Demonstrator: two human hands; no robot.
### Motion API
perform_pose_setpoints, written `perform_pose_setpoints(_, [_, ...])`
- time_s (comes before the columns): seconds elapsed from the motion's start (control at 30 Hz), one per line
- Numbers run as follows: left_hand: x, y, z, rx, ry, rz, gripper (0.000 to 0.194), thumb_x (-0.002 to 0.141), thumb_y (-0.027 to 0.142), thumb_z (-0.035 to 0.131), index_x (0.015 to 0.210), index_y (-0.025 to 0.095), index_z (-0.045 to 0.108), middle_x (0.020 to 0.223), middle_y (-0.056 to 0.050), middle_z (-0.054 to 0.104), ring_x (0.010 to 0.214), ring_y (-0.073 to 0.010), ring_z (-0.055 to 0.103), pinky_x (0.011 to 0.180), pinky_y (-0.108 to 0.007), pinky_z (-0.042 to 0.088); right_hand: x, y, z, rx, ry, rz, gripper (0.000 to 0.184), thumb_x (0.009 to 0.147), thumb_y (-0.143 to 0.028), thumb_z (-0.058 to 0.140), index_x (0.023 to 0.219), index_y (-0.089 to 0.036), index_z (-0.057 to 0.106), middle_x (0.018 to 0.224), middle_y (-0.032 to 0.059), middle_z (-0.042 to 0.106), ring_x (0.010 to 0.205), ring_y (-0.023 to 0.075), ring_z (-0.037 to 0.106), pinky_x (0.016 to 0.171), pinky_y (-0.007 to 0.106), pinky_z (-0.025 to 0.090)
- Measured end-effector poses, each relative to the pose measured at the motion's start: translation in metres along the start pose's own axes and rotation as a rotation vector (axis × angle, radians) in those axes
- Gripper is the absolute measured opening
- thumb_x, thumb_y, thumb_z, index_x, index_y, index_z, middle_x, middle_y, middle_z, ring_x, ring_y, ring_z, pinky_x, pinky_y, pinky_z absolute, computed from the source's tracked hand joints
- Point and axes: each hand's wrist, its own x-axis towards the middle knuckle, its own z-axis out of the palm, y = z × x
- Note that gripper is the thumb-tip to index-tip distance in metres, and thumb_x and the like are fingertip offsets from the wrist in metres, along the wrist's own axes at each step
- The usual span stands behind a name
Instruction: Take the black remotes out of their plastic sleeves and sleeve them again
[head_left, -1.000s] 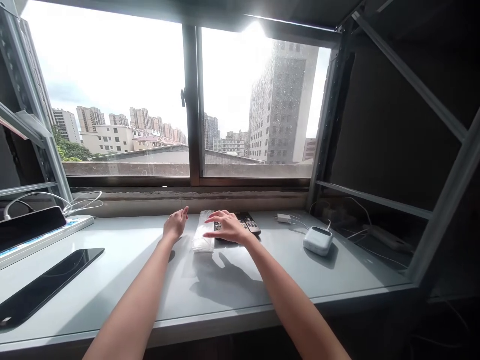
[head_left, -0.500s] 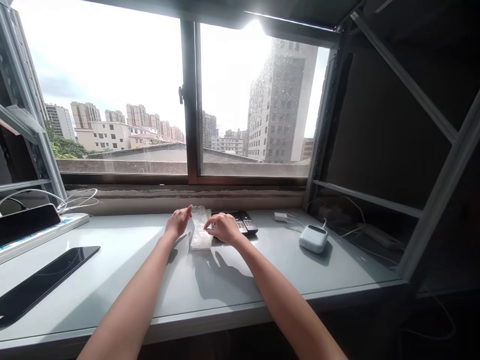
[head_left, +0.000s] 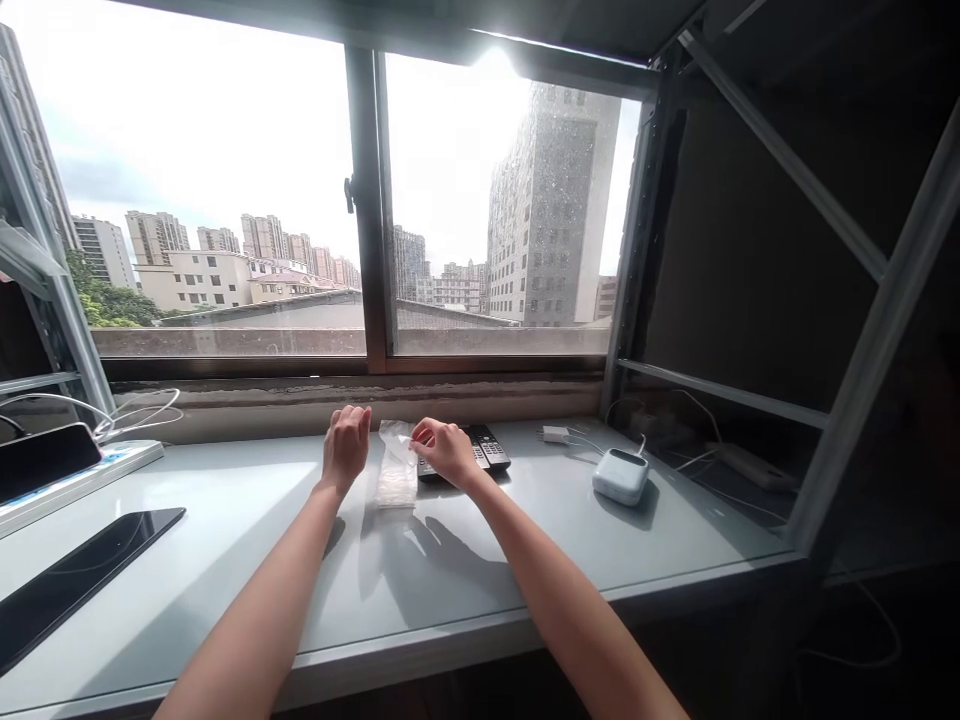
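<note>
A stack of clear plastic bags (head_left: 396, 485) lies on the pale desk in front of the window. My right hand (head_left: 444, 450) is closed in a pinch at the upper right part of the bags, where a flap of film is lifted. Just left of the bags, my left hand (head_left: 346, 445) is curled with its back toward me; its palm and anything in it are hidden. Behind my right hand lie black remote controls (head_left: 491, 448) with rows of buttons, partly covered by the hand.
On the right stand a light blue power bank (head_left: 621, 475) with a cable and a white charger plug (head_left: 556, 434). To the left lie a black phone-like slab (head_left: 82, 580) and a power strip (head_left: 135, 455) with another dark phone on it. Metal shelf posts (head_left: 862, 400) frame the desk.
My right hand has gone from spread fingers over the bags to a pinch at their upper part, lifting some film. My left hand has curled and turned slightly. The view has shifted a little.
</note>
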Motion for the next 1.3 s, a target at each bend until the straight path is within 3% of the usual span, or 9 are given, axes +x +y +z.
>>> perform_pose_setpoints(0.07, [0.000,0.005,-0.003,0.047,0.123,-0.010,0.041,0.100,0.035,0.021,0.074,0.022,0.049,0.091,-0.015,0.058,0.092,-0.0289,0.054,0.083,-0.041,0.046,0.002,0.004,-0.001,0.053,0.067,0.043,0.011,0.086,-0.016,0.069,0.085,-0.024,0.063,0.086,-0.0045,0.074,0.077,0.0171,0.069,0.069,0.026,0.049])
perform_pose_setpoints(0.13, [-0.001,0.013,-0.006,0.057,0.146,0.032,0.038,0.099,0.032,0.023,0.074,0.021,0.050,0.090,-0.015,0.057,0.091,-0.0294,0.053,0.081,-0.041,0.045,0.004,0.008,-0.002,0.138,0.125,0.076,0.014,0.085,-0.011,0.067,0.090,-0.023,0.061,0.086,-0.0034,0.074,0.073,0.0161,0.069,0.069,0.026,0.051])
perform_pose_setpoints(0.33, [-0.003,0.061,-0.006,0.064,-0.120,0.365,0.039,0.099,0.032,0.032,0.069,0.021,0.054,0.083,-0.011,0.061,0.087,-0.0261,0.055,0.081,-0.039,0.041,0.010,0.022,-0.005,0.328,0.279,0.132,0.011,0.086,-0.014,0.066,0.092,-0.021,0.060,0.085,-0.0001,0.072,0.071,0.0160,0.070,0.064,0.025,0.055])
perform_pose_setpoints(0.5, [-0.006,0.090,0.002,0.059,-0.169,0.306,0.037,0.100,0.033,0.034,0.080,0.019,0.061,0.093,-0.012,0.066,0.094,-0.0264,0.056,0.085,-0.039,0.038,0.011,0.021,-0.008,0.367,0.340,0.125,0.020,0.082,-0.011,0.068,0.095,-0.022,0.058,0.080,-0.0022,0.070,0.073,0.0158,0.070,0.071,0.027,0.057])
perform_pose_setpoints(0.73, [-0.009,0.090,0.002,0.013,-0.158,0.258,0.033,0.099,0.035,0.036,0.081,0.019,0.059,0.090,-0.009,0.069,0.092,-0.0246,0.059,0.086,-0.036,0.036,0.009,0.020,-0.011,0.286,0.340,0.103,0.013,0.084,-0.013,0.066,0.090,-0.022,0.059,0.084,-0.0008,0.071,0.074,0.0164,0.069,0.074,0.028,0.055])
perform_pose_setpoints(0.87, [-0.009,0.096,0.001,0.062,-0.183,0.175,0.026,0.097,0.028,0.037,0.087,0.018,0.058,0.073,-0.006,0.068,0.073,-0.0216,0.063,0.080,-0.034,0.037,0.009,0.025,-0.012,0.155,0.359,0.154,0.008,0.086,-0.018,0.064,0.084,-0.022,0.058,0.087,0.0010,0.071,0.072,0.0165,0.067,0.073,0.029,0.053])
perform_pose_setpoints(1.0, [-0.010,0.097,0.002,0.104,-0.241,0.164,0.023,0.095,0.033,0.042,0.085,0.019,0.057,0.066,-0.004,0.067,0.064,-0.0216,0.063,0.077,-0.034,0.038,0.010,0.026,-0.012,0.094,0.363,0.171,0.010,0.085,-0.015,0.061,0.087,-0.022,0.055,0.089,0.0010,0.070,0.072,0.0166,0.066,0.071,0.029,0.051])
perform_pose_setpoints(1.17, [-0.015,0.093,0.013,-0.018,-0.300,0.248,0.017,0.091,0.024,0.044,0.080,0.020,0.057,0.083,-0.005,0.068,0.070,-0.0178,0.063,0.066,-0.028,0.041,0.009,0.027,-0.011,0.040,0.224,0.130,0.021,0.085,-0.014,0.063,0.099,-0.025,0.052,0.097,-0.0015,0.071,0.080,0.0184,0.067,0.072,0.029,0.048])
perform_pose_setpoints(1.3, [-0.021,0.095,0.018,-0.075,-0.279,0.251,0.015,0.088,0.021,0.046,0.078,0.019,0.056,0.094,-0.005,0.064,0.069,-0.0145,0.060,0.062,-0.025,0.042,0.008,0.036,-0.012,-0.056,0.155,0.193,0.025,0.083,-0.010,0.059,0.101,-0.026,0.052,0.097,-0.0001,0.070,0.090,0.0220,0.066,0.076,0.031,0.047])
